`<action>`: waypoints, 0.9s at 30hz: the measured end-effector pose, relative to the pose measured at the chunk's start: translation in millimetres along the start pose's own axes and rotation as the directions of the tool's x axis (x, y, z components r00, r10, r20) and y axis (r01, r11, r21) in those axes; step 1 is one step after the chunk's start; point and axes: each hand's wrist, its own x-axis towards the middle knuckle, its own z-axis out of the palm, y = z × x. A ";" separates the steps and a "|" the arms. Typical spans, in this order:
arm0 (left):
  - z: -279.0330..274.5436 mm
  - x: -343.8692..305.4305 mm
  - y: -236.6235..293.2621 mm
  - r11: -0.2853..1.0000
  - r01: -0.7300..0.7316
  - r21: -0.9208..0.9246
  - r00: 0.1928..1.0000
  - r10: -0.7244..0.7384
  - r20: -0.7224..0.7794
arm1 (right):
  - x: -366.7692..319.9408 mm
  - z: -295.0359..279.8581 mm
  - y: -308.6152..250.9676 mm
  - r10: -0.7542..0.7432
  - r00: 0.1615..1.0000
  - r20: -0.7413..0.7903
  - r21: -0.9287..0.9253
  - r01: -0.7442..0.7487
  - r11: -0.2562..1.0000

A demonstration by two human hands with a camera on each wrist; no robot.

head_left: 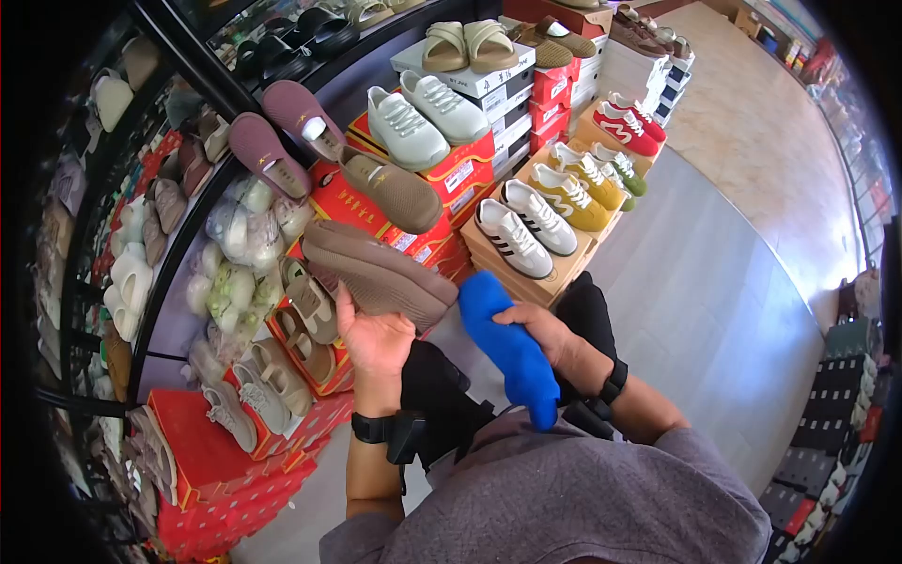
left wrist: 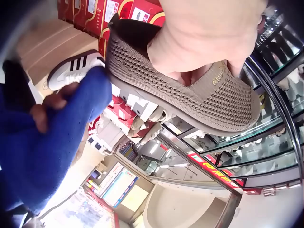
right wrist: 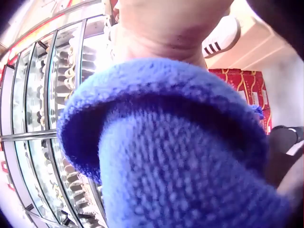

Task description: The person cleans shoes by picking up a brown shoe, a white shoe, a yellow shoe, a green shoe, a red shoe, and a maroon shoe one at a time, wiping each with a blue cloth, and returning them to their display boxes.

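My left hand (head_left: 376, 336) grips a brown knit slip-on shoe (head_left: 381, 273), tilted on its side. In the left wrist view the fingers reach into the opening of the shoe (left wrist: 175, 92), with the toe pointing right. My right hand (head_left: 543, 331) holds a bunched blue towel (head_left: 507, 348), the thumb lying over it and one end hanging toward my lap. Close up in the right wrist view, the fuzzy towel (right wrist: 156, 156) is folded and covers the fingers. The towel's upper end is right by the shoe's edge in the left wrist view.
Just beyond my hands, white sneakers with black stripes (head_left: 526, 228) stand on cardboard boxes beside yellow sneakers (head_left: 571, 195). A matching brown shoe (head_left: 390, 191) lies on red shoeboxes (head_left: 348, 202). Mauve slip-ons (head_left: 268, 155) and a dark metal rack (head_left: 197, 70) are at the left.
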 end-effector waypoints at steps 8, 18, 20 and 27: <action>18.8 -15.9 -3.6 0.852 0.140 0.505 0.990 -0.109 -0.090 | 22.5 8.0 -11.8 0.012 0.991 -0.135 -0.012 -0.014 1.000; 52.4 -29.1 10.3 0.319 0.287 0.903 0.953 -0.187 -0.236 | -19.2 29.9 -34.2 -0.092 0.964 0.251 -0.044 0.106 0.993; 54.1 -26.5 16.1 0.299 0.276 0.913 0.957 -0.176 -0.232 | -35.3 34.9 -45.4 -0.148 0.953 0.265 -0.026 0.161 0.987; 52.2 10.3 54.6 -0.203 0.060 0.977 0.998 -0.022 -0.066 | -54.3 31.3 -57.7 -0.210 0.930 0.303 0.042 0.207 0.977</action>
